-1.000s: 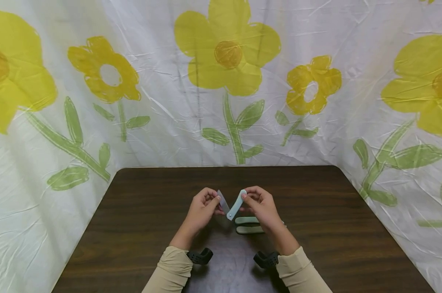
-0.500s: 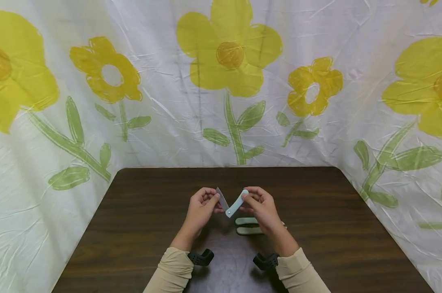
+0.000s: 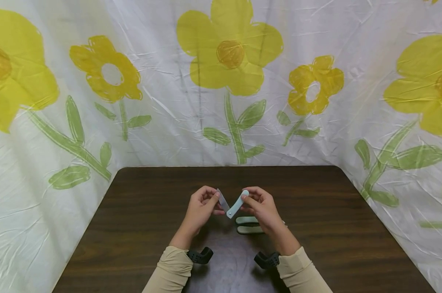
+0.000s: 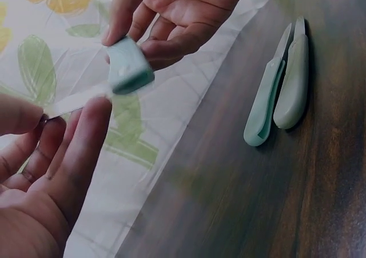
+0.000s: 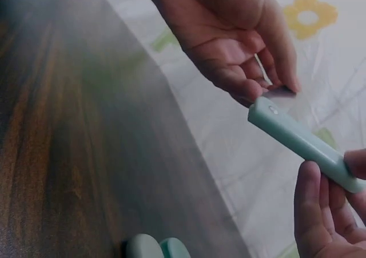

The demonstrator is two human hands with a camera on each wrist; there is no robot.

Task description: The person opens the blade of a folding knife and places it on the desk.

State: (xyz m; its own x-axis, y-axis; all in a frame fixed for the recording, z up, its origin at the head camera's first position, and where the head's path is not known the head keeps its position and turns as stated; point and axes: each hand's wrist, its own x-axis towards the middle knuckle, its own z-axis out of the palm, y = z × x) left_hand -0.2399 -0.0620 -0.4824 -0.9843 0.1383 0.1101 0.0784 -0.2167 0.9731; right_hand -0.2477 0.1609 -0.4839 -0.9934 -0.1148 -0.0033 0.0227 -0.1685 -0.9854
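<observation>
A folding knife with a mint-green handle (image 3: 237,204) is held above the table, its blade (image 3: 223,200) swung partly out so the two make a V. My left hand (image 3: 201,204) pinches the blade between thumb and fingers. The handle's far end is gripped by my right hand (image 3: 262,206). In the left wrist view the pivot end of the folding knife (image 4: 128,66) looks blurred. Two more knives lie side by side on the table under my right hand: a mint one (image 4: 265,100) and a grey-green one (image 4: 293,80), both with blades out.
The dark wood-grain table (image 3: 140,228) spreads around both hands. A white curtain (image 3: 162,134) printed with yellow flowers hangs along its back and sides. Black wrist cameras (image 3: 202,255) sit at both cuffs.
The V between blade and handle has widened very slightly. Both hands keep the same holds, and the two knives on the table stay where they were.
</observation>
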